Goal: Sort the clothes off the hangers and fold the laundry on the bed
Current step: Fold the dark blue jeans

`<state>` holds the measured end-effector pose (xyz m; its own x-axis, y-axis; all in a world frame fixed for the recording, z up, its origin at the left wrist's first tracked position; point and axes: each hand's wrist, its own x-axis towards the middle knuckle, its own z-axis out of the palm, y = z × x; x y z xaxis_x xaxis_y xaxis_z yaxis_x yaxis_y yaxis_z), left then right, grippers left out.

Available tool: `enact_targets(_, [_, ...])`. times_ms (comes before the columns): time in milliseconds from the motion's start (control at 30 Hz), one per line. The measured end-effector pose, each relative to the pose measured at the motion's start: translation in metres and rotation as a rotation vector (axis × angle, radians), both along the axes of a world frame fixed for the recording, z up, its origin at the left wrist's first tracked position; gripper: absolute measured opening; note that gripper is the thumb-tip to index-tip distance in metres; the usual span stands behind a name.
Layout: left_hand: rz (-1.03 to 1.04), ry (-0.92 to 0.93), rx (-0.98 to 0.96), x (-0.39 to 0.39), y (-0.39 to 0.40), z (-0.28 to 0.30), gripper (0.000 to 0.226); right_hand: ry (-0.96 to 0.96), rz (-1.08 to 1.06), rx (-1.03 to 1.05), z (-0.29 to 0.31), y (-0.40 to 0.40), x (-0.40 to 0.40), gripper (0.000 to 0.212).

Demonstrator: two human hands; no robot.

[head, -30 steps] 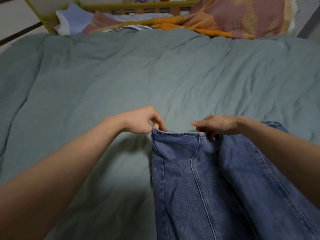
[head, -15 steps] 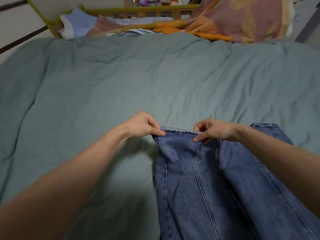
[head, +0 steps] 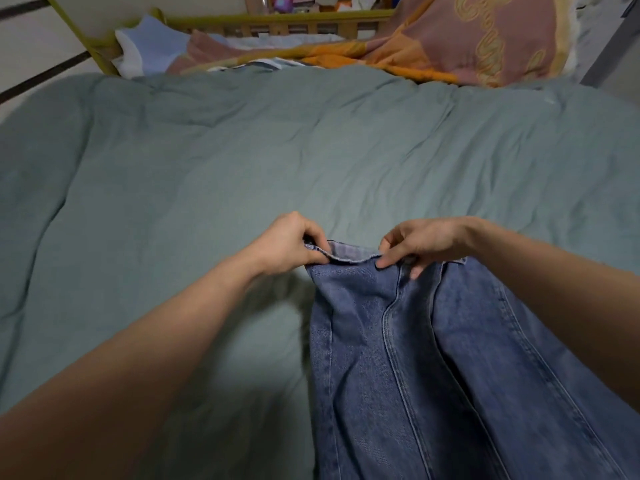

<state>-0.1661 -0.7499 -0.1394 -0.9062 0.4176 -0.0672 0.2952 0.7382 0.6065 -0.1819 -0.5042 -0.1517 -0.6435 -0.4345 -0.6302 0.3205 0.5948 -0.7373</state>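
A pair of blue jeans (head: 433, 368) lies lengthwise on the grey-green duvet (head: 242, 161) of the bed, legs running from the lower right toward the middle. My left hand (head: 291, 245) pinches the left corner of a leg hem. My right hand (head: 419, 242) pinches the same hem about a hand's width to the right, thumb on the denim. The hem gapes slightly between them, showing the paler inside. The second leg lies under my right forearm.
At the head of the bed lie a pink and orange patterned blanket (head: 467, 39), a light blue and white pillow (head: 149, 46) and a yellow-green wooden bed rail (head: 277, 22). A pale wall runs along the left.
Both hands shifted slightly away from me with the hem. The hem has opened a little between them, and my right hand has turned its fingers down onto the denim.
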Motion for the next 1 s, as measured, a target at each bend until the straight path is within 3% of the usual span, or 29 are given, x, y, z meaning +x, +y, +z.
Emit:
enact_targets(33, [-0.001, -0.078, 0.032, 0.001, 0.001, 0.002, 0.011, -0.057, -0.012, -0.032, 0.0, 0.0, 0.001, 0.008])
enact_targets(167, [0.038, -0.409, 0.285, 0.005, 0.01, 0.015, 0.027, -0.134, -0.067, -0.163, -0.003, 0.001, 0.0, 0.027])
enact_targets(300, [0.088, -0.628, 0.293, 0.003, 0.017, 0.023, 0.04, 0.021, -0.171, -0.248, -0.006, -0.006, 0.0, 0.005])
enact_targets(367, [0.125, -0.575, 0.304, 0.0, 0.02, 0.023, 0.033, 0.16, -0.274, -0.281, -0.01, -0.012, 0.001, 0.008])
enact_targets(467, [0.292, -0.318, 0.434, -0.01, 0.02, 0.017, 0.03, 0.339, -0.466, -0.331, -0.014, -0.023, 0.005, 0.013])
enact_targets(567, [0.326, 0.175, 0.118, -0.021, 0.015, 0.008, 0.018, 0.632, -0.394, -0.165, -0.022, -0.032, 0.005, 0.013])
enact_targets(633, [0.33, 0.302, -0.016, -0.026, 0.013, 0.001, 0.013, 0.898, -0.201, 0.044, -0.029, -0.037, 0.002, 0.013])
enact_targets(767, [0.386, 0.181, -0.104, -0.036, 0.011, -0.02, 0.016, 1.073, 0.007, 0.34, -0.048, -0.048, -0.006, 0.01])
enact_targets(833, [0.47, 0.035, -0.011, -0.041, 0.008, -0.036, 0.021, 1.032, 0.018, 0.362, -0.061, -0.054, -0.007, 0.02])
enact_targets(1000, [0.642, -0.269, 0.389, -0.043, -0.006, -0.088, 0.022, 0.951, 0.062, 0.503, -0.099, -0.048, -0.011, 0.016])
